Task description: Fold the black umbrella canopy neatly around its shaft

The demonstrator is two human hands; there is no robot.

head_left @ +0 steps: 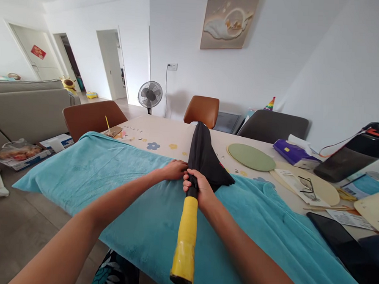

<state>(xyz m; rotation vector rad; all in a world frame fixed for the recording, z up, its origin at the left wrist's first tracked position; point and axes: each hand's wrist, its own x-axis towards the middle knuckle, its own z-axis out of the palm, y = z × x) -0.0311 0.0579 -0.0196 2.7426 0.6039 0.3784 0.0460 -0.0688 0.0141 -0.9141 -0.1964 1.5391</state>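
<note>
A folded black umbrella [204, 157] with a yellow handle [186, 239] lies lengthwise over a turquoise towel [111, 172] spread on the table. My right hand [199, 185] is wrapped round the shaft just above the yellow handle. My left hand [174, 170] rests beside it on the left, its fingers curled against the black canopy near the same spot. The umbrella's tip points away from me toward an orange-brown chair [202, 109].
On the table's right lie a green round mat [251, 157], a purple tissue pack [292, 152], glasses on a cream mat [308, 184], papers, sticks and a dark bag [354, 157]. Chairs ring the table; a fan [150, 95] and sofa [23, 105] stand left.
</note>
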